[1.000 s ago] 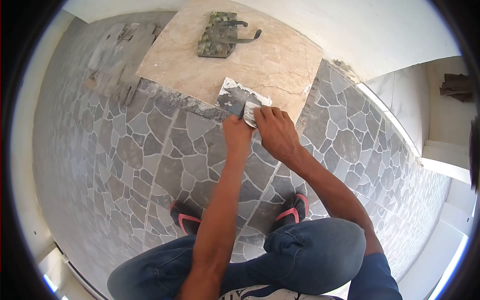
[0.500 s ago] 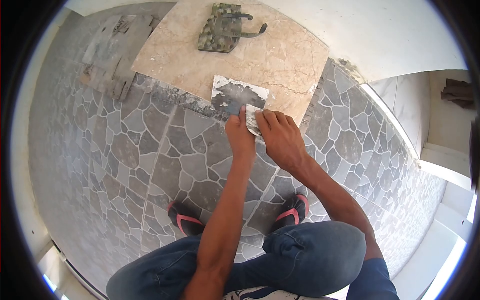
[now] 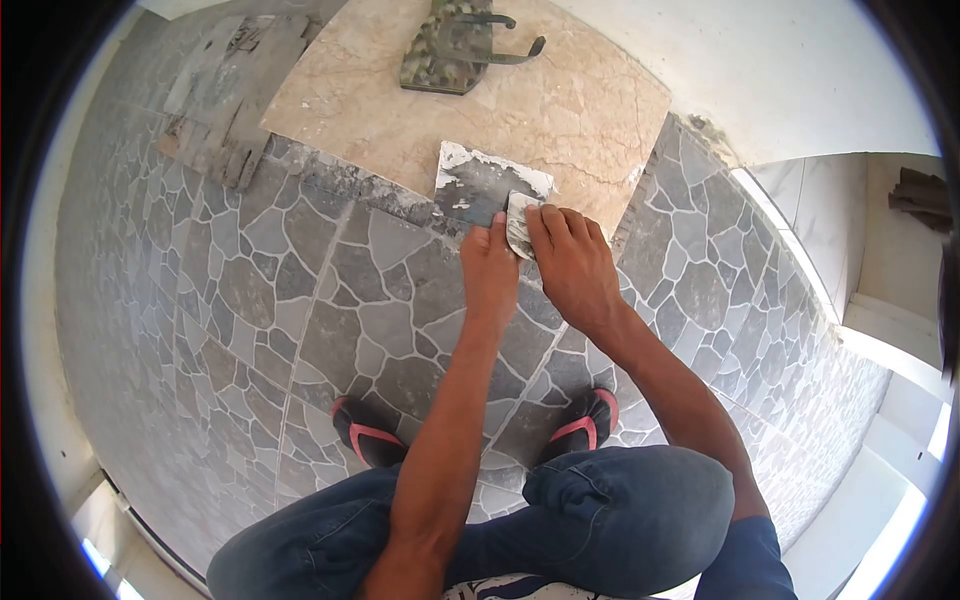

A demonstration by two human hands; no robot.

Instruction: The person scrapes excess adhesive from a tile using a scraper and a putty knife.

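Observation:
A flat grey plate (image 3: 480, 190) with ragged white material along its edges lies over the near edge of the beige marbled board (image 3: 350, 110). My left hand (image 3: 489, 262) is closed on the plate's near edge, thumb on top. In my right hand (image 3: 575, 255) is a small whitish, smeared pad (image 3: 520, 222), gripped by the fingers. The pad touches the plate's near right part, just beside my left thumb. Its underside is hidden.
A camouflage-patterned block with two dark prongs (image 3: 445, 55) rests on the board's far part. A worn, stained board (image 3: 225, 100) lies at the far left. Stone-patterned tiles (image 3: 250, 290) cover the floor. Two feet in pink-strapped sandals (image 3: 375, 435) stand below my hands.
Both hands have shifted slightly right along with the plate. The pad now sits a little higher against the plate, and my right fingers are tilted differently around it.

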